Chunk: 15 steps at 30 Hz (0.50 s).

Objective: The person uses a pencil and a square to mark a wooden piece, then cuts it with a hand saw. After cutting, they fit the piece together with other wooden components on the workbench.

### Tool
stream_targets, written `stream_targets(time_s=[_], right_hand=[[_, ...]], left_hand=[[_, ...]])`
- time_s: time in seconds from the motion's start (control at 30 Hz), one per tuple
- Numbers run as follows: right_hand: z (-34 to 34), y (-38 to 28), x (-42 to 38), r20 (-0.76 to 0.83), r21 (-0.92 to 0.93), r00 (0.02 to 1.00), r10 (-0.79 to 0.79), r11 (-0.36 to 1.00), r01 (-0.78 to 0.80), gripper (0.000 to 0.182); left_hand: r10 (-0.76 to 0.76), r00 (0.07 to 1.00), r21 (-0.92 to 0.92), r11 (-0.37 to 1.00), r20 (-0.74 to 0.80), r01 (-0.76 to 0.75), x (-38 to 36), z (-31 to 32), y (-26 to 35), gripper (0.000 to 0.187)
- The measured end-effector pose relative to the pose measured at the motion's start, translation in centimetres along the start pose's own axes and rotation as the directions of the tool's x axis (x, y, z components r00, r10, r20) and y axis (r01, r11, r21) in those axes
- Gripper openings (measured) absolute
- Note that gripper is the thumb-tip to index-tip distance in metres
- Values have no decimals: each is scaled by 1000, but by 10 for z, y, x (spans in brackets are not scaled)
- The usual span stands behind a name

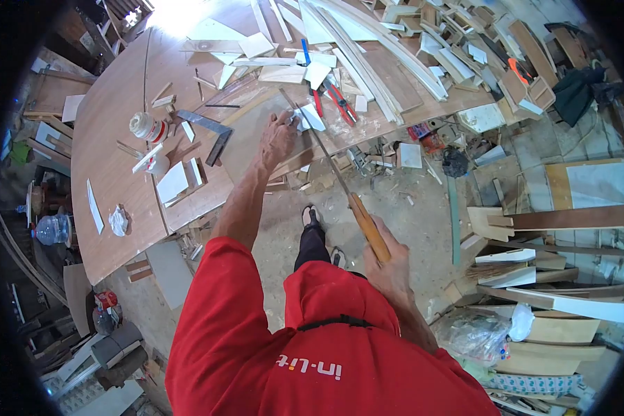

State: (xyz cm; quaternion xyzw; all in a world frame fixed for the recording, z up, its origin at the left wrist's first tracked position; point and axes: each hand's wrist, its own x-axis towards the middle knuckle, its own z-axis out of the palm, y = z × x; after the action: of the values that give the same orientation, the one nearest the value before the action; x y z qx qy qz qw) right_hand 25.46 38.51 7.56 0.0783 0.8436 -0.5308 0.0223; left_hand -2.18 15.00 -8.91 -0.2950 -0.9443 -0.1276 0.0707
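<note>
My right hand [392, 262] is wrapped round the wooden handle of a thin-bladed hand saw [369, 225]. The blade slants up and left to the workbench edge, alongside a small white board piece [310, 119]. My left hand [280, 135] lies at the bench edge, its fingers bent and pressed on that white piece, left of the blade. A pair of red-handled pliers [341, 104] lies just right of the piece. A carpenter's square [211, 130] rests to the left of my left hand.
The wooden workbench [118, 208] carries a white glue jar [148, 127], crumpled plastic [118, 220], offcuts and long strips [353, 66]. Scrap wood crowds the right side, with a clear plastic bag [471, 336] below. A large water bottle [52, 229] stands at left.
</note>
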Motion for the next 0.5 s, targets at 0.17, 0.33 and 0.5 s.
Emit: stream_targets(time_s=[0.17,0.33,0.5], right_hand=[[-7,-7,-5,40,11,999,9,1000,-9,50],[2,-1,4,1,-1,1000,24,1000,-24,53],[1,2,2,18,-17,999,-39,999,40,52]], left_hand=[[-42,996,-89,995,-79,35,-2,12,-6,36],[-12,1000,-85,996,-21,10,0,3,-2,37],[-39,991,-118,993,-124,24,-2,8,-2,33]])
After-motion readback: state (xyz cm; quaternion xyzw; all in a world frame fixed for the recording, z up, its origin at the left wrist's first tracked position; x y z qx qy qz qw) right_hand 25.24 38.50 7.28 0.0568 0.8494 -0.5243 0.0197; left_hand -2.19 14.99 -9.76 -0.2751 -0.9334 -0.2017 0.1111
